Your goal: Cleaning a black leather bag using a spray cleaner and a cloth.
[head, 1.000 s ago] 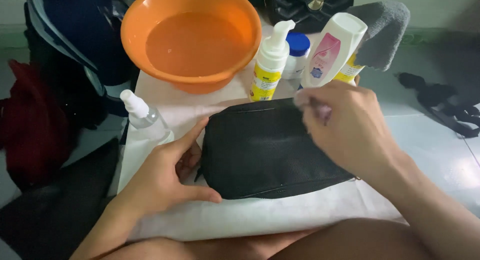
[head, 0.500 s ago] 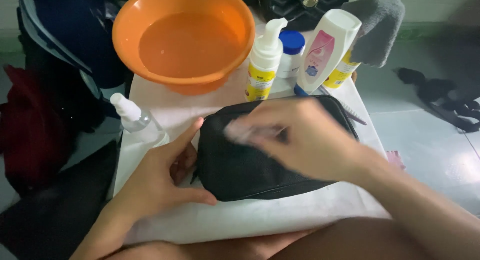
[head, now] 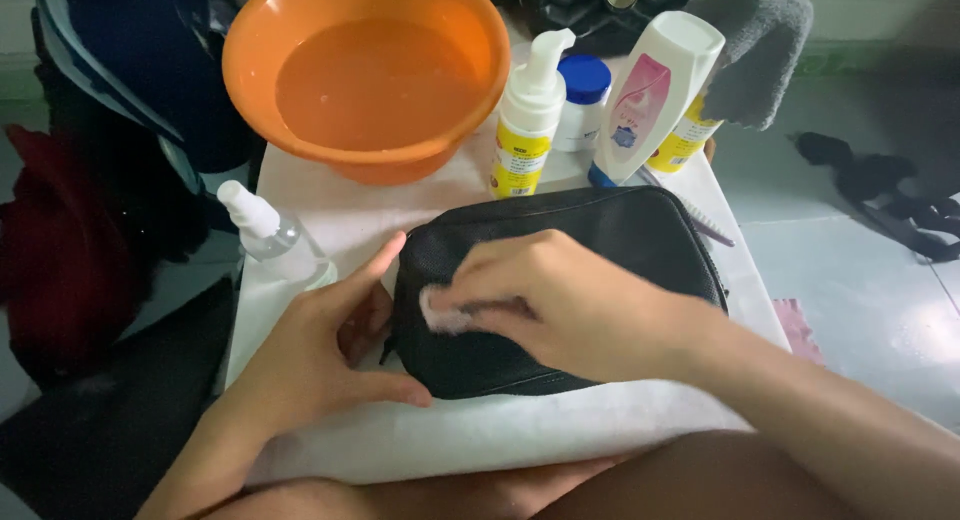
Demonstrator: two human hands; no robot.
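Right hand (head: 570,305) pinches a small white pad (head: 443,313) against the left end of the black fabric zip pouch (head: 640,240) lying on the white cloth (head: 480,430), left hand (head: 325,355) bracing its edge with spread fingers — mid-wipe, I'd say; the next stroke needs steady pressure.

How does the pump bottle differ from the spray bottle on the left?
The pump bottle is opaque white with a yellow label; the spray bottle is clear and unlabelled. The pump bottle stands upright behind the black pouch; the spray bottle leans near the left hand. Both have white tops and rest on the white cloth.
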